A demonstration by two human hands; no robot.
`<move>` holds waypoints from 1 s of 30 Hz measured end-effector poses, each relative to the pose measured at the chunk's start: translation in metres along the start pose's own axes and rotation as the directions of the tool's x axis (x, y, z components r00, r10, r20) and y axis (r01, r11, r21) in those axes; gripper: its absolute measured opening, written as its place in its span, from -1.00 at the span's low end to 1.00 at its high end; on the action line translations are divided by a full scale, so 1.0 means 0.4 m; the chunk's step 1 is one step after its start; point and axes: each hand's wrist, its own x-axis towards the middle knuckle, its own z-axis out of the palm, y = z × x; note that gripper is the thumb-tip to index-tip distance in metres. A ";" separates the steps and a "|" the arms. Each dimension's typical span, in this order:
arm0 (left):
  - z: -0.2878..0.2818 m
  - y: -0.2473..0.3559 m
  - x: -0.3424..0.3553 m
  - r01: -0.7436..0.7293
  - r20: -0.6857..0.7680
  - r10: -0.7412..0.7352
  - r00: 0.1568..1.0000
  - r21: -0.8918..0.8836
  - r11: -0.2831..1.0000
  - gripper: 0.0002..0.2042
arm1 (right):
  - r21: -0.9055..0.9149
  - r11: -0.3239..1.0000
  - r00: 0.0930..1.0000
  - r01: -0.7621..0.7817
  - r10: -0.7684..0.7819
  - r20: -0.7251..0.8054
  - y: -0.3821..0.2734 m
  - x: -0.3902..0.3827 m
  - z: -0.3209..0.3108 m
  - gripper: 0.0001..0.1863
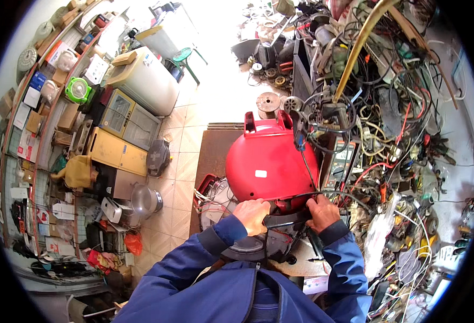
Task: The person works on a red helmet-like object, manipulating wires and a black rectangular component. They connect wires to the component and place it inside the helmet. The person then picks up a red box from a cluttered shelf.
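Note:
In front of me a big rounded red plastic housing (266,161), with a small white sticker, sits tilted on a brown table. Just below its near edge runs a dark curved rim (288,219) of a grey-black appliance body (280,242). My left hand (252,215) is closed at the left end of this rim, its fingertips against the red housing's lower edge. At the rim's right end my right hand (322,213) is closed too, beside a thin black cable (339,192). The undersides of both grips are hidden.
A multimeter (340,161) with leads stands right of the housing, against a heap of cables and tools (393,145). Left of it lies a red-edged open part with wires (211,196). Shelves with boxes (38,134) and yellow cabinets (121,140) line the left.

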 end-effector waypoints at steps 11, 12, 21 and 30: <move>0.020 0.044 -0.024 0.034 -0.139 -0.012 0.990 0.154 0.988 -0.64 | -0.070 0.997 0.996 0.021 -0.027 -0.081 -0.006 -0.001 0.021 -0.49; 0.023 0.043 -0.026 0.028 -0.145 -0.006 0.989 0.152 0.988 -0.64 | -0.066 0.998 0.998 0.005 -0.010 -0.069 -0.009 0.000 0.020 -0.49; 0.081 0.014 -0.044 -0.050 -0.322 0.135 0.937 0.257 0.965 -0.73 | -0.133 0.991 0.991 0.023 -0.006 0.132 0.011 0.013 0.035 -0.45; 0.056 0.038 -0.070 -0.122 -0.294 0.188 0.937 0.228 0.966 -0.53 | 0.015 0.997 0.989 0.076 -0.073 -0.132 0.001 -0.060 0.044 -0.45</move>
